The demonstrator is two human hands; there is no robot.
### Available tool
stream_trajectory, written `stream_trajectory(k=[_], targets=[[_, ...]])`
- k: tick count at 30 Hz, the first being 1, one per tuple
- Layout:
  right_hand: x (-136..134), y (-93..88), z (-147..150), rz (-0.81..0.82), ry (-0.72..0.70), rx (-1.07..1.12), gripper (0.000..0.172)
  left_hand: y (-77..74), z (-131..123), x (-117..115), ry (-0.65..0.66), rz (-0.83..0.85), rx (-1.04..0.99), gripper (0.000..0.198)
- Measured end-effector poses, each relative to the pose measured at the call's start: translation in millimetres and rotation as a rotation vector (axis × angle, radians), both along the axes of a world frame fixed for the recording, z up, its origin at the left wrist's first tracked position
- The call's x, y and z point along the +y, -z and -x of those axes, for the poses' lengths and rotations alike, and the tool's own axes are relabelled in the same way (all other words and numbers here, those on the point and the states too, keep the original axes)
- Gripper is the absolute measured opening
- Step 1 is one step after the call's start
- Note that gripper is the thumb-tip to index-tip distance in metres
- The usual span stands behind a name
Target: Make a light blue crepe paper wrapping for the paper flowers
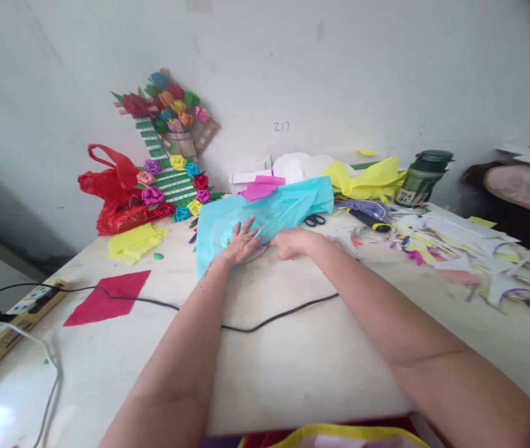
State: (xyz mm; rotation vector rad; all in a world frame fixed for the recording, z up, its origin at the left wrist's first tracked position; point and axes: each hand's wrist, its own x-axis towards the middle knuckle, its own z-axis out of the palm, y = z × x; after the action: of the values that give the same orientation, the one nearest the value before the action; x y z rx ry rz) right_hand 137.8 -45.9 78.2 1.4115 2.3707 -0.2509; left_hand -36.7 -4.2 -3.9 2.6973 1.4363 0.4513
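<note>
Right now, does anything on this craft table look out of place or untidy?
Mostly clutter: cut paper scraps lie strewn over the right side of the pale table, and a black cable snakes across the work area. The left hand lies flat on the crumpled light blue tissue sheet.

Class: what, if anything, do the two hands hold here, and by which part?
The left hand presses flat on the blue paper near its front edge. The right hand curls at that edge; a real grip cannot be told.
</note>
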Motion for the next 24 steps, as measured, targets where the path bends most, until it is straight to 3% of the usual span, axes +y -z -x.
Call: stream_trajectory(k=[6,11,18,24], targets=[[-6,-1.9,6,-0.053,-0.040,-0.008,0.051,1.1,0,2,-0.008,0.013,0.004,0.051],[4,14.6,8,-0.046,-0.059,-0.039,0.068,-2.8,-2,-1,-0.016,0.039,-0.004,0.051],[9,35.1,11,-0.129,-0.055,0.062,0.053,-10.1,-6,-9,0.020,0.043,0.017,0.050],[1,17.9,14,-0.098,-0.072,0.021,0.045,-8.5,-6,-8,0.014,0.007,0.075,0.050]])
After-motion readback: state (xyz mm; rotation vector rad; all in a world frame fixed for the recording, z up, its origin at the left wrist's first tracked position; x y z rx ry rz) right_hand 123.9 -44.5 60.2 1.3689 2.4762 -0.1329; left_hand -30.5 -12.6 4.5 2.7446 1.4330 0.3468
